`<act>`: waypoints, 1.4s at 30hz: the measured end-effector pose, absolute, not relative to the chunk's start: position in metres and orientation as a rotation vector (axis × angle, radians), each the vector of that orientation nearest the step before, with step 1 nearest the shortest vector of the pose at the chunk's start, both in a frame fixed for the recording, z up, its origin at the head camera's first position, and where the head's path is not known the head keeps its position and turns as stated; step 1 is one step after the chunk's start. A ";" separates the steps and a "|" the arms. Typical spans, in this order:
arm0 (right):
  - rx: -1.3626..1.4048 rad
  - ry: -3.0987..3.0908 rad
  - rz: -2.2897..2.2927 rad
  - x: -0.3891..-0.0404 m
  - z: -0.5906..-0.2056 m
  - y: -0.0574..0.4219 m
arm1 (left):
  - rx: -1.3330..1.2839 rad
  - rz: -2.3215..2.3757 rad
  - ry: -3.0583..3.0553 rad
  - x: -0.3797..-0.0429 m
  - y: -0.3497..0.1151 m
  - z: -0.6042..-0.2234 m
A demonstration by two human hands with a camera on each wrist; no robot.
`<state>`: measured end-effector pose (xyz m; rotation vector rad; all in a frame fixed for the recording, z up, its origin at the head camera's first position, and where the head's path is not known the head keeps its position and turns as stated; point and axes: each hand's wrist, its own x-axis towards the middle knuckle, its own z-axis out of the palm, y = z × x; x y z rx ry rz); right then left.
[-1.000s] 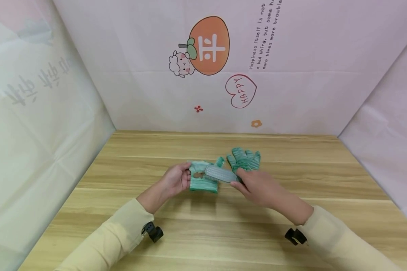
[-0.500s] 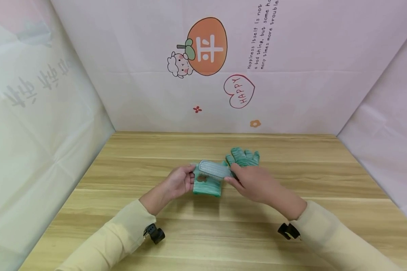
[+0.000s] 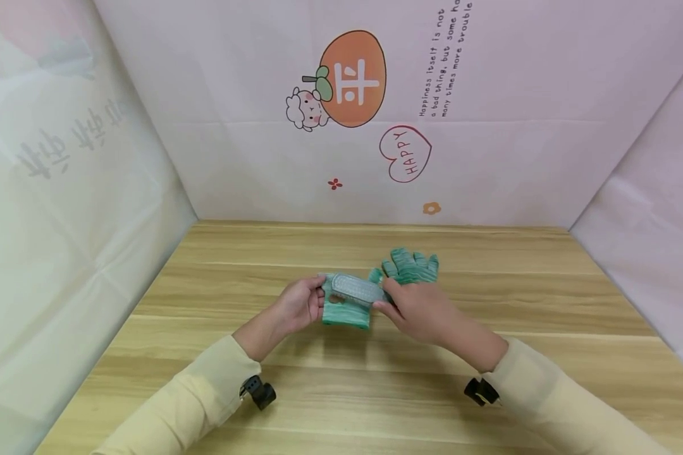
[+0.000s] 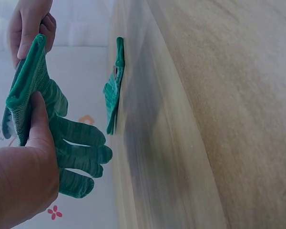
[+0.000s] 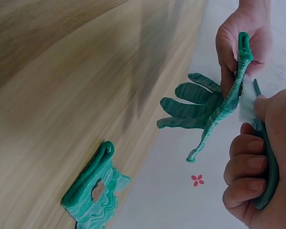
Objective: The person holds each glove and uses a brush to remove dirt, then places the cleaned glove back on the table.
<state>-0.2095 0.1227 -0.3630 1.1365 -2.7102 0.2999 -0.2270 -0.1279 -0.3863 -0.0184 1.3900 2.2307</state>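
My left hand (image 3: 300,304) holds a green knit glove (image 3: 346,318) by one side of its cuff, raised above the table with its fingers hanging down in the left wrist view. A brown stain (image 3: 336,299) marks the glove's upward face. In my right hand (image 3: 418,311) is a scrubbing brush (image 3: 356,289), gripped by its dark green handle (image 5: 272,167). Its pale bristles (image 5: 248,102) face the glove and sit right at the cloth, partly covering the stain. A second green glove (image 3: 412,268) lies on the table behind my right hand, bearing its own brown stain (image 5: 99,191).
The wood-grain table (image 3: 250,398) is enclosed by a printed white backdrop (image 3: 233,170) at the back and white sheets at both sides. Black wrist cameras (image 3: 258,392) are strapped to both sleeves.
The brush has moved left across the held glove, covering more of the stain. The left hand and its glove have shifted slightly right. The second glove stays in place.
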 end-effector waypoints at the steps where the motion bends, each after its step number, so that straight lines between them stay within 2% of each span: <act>1: 1.138 -2.704 0.299 -0.209 -0.363 0.124 | -0.019 2.229 1.392 -0.227 -0.128 -0.386; 28: 1.077 -2.783 0.296 -0.201 -0.363 0.151 | -0.063 2.249 1.384 -0.232 -0.133 -0.387; 42: 1.057 -2.761 0.226 -0.208 -0.351 0.127 | 0.038 2.181 1.405 -0.227 -0.127 -0.386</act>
